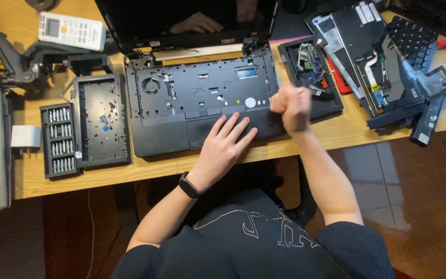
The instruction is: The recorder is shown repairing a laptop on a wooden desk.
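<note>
Left hand point(223, 142) flat on laptop base point(202, 98), right hand point(291, 106) fisted, contents hidden

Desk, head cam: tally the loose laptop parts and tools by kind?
Open laptop: 1
Removed keyboards: 1
Plastic covers: 1
Screwdriver bit sets: 1
Remote controls: 1
Battery packs: 1
Total: 6

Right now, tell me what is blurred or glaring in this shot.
Head view: the right hand is smeared by motion blur, so its grip cannot be read; the left hand lies sharp and flat on the laptop base; the dark laptop screen mirrors a hand; the floor falls into shadow.
</note>
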